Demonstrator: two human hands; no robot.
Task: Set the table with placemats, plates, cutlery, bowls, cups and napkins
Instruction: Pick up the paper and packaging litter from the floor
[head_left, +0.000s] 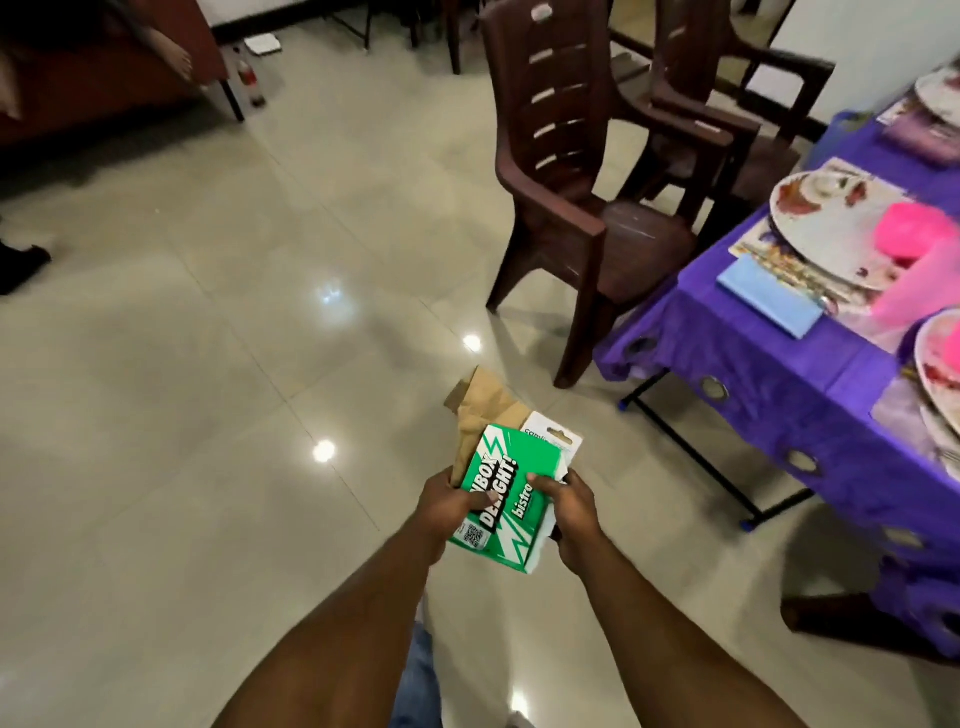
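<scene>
both hands are on a green box (501, 499), held out in front of the body above the tiled floor (208, 364), well left of the table. the box is tilted, white lettering across its face, a qr code at the lower left corner. left hand (448, 503) grips the left edge, thumb curled over the printed face, other fingers hidden behind. right hand (563, 512) grips the right edge, thumb pressed on the green front, fingers wrapped round the side. behind the box sit a white card pack (553, 439) and a brown paper bag (485, 410), both poking out at the top; which fingers hold them, can't tell.

off to the right, the table under a purple cloth (769, 395). on it a patterned placemat (753, 248) with a white floral plate (826, 228) on top, and a pink bowl (917, 234) sitting in that plate. a pale blue napkin (769, 299) lies just beside the plate on the near side. another plate (937, 358) shows at the right edge, and one more (937, 88) further up the table, partly cut off.

two dark brown plastic chairs, the nearer one (576, 171) pulled away from the table, the second (727, 78) behind it. far left, a plastic bottle (248, 78) stands on the floor.
</scene>
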